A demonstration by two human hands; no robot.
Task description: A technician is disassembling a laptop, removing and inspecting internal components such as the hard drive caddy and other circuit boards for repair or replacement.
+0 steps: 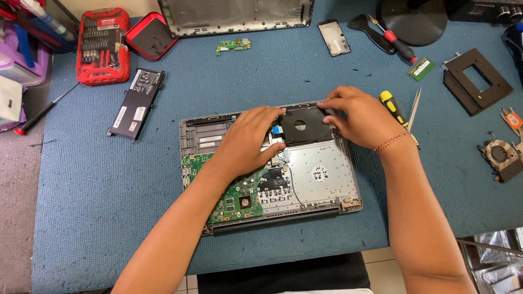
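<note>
Forearms reach up from the near edge of the blue worktop [98,218] to an opened laptop base [348,179] lying at its middle. The green motherboard [239,201] fills the base's near-left part, bare metal the near-right, and a black drive caddy [300,126] sits in the far-right bay.

The left hand [248,144] lies palm down over the board, fingertips on the caddy's left edge; it presses rather than grips. The right hand [362,117] curls its fingers over the caddy's far-right corner, pinching lightly at it.

The risk, as I judge it, sits under the left palm: weight on the board could flex it or catch the thin black cable [294,190] running beside the chip area. A caddy lifted or pushed unevenly could jam in its bay or strain the small blue-tipped ribbon [278,130] just beside it.

Room is fair to the near left, where the worktop is bare. To the right, a yellow-handled screwdriver [393,106] and tweezers [414,103] lie just beside the right wrist, easy to knock. Farther right rest a cooling fan [500,155] and a black frame [476,81]. On the left lie a flat battery [136,103] and a red bit case [103,46]; at the far edge, a grey cover panel [234,16] and a small green board [233,46].
</note>
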